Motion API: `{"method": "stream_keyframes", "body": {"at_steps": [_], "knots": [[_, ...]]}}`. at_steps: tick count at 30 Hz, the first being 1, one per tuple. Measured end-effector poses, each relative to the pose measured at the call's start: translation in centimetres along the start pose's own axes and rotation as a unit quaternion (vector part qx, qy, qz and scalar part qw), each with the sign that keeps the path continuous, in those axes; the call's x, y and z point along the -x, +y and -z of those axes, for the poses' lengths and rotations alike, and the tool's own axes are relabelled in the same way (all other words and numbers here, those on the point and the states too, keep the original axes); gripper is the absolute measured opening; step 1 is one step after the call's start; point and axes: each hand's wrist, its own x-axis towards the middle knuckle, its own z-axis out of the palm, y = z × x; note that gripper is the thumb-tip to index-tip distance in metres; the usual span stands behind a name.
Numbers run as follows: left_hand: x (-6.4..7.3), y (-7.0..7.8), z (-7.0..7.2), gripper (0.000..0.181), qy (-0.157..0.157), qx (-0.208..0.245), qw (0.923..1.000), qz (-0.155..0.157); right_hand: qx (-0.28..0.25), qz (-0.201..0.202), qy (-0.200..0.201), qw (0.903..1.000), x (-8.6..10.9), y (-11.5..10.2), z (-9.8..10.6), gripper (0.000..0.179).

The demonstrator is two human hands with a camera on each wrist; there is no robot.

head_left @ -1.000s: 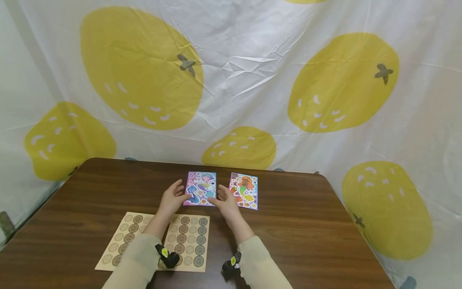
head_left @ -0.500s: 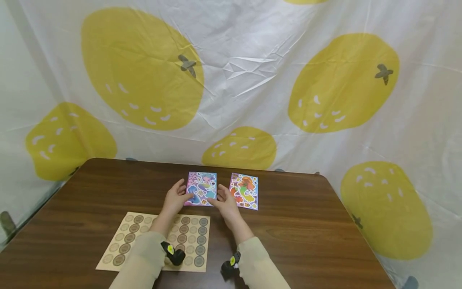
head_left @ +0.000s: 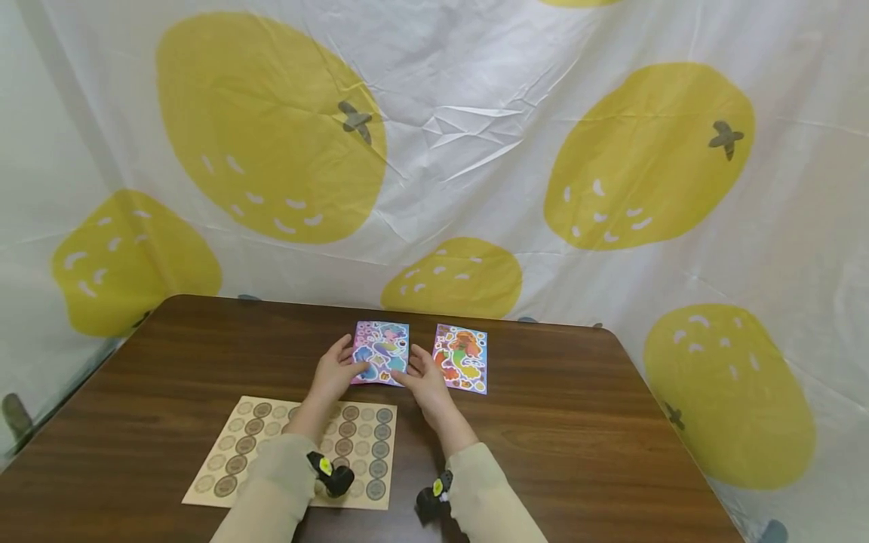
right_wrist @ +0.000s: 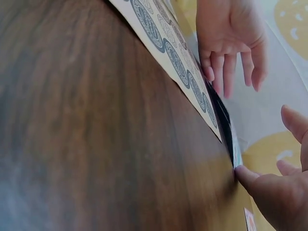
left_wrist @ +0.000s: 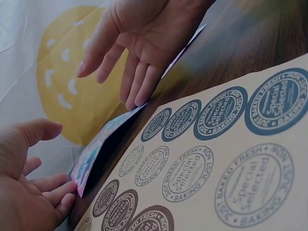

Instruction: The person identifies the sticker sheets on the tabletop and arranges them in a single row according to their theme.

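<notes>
A mermaid sticker sheet (head_left: 388,348) in blue and purple lies between my two hands near the back of the table. My left hand (head_left: 333,373) is at its left edge, and in the left wrist view the fingertips (left_wrist: 67,185) touch that edge. My right hand (head_left: 429,385) is at the opposite edge; in the right wrist view a fingertip (right_wrist: 244,174) touches it. Both hands have loosely bent fingers, with thumbs apart from the sheet in the wrist views. The sheet looks slightly bowed, with a dark shadow beneath.
Right of my hands lies a second mermaid sheet (head_left: 470,356) with orange hair and a green tail. A large tan sheet of round stickers (head_left: 380,471) lies under my left forearm. The brown table (head_left: 570,422) meets a lemon-patterned cloth (head_left: 462,188) behind.
My left hand and forearm have shifted a little to the right, closer to the right hand. The right hand has hardly moved, and the blue mermaid sheet stays between them.
</notes>
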Motion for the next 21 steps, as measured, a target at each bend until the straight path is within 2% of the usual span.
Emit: {"method": "stream_keyframes", "body": {"at_steps": [6,8,11,15,21], "knots": [[0.04,-0.11,0.02,0.072,0.002,0.018,0.9998,0.008,-0.01,0.026,-0.007,0.9996,-0.25,0.75,-0.07,0.076],[0.15,-0.03,-0.01,0.072,0.001,0.025,0.9996,0.01,-0.018,0.015,-0.01,0.9997,-0.31,0.73,-0.14,0.074],[0.38,0.18,-0.12,0.071,-0.007,0.056,0.9983,0.017,-0.026,-0.014,-0.016,0.9994,-0.37,0.46,-0.33,0.07],[0.56,0.2,-0.39,0.071,-0.017,0.098,0.9947,0.027,-0.025,-0.032,-0.039,0.9984,-0.4,0.2,-0.54,0.067],[0.74,0.11,-0.83,0.069,-0.012,0.094,0.995,0.029,-0.017,-0.033,-0.042,0.9984,-0.4,0.21,-0.95,0.063]]}}
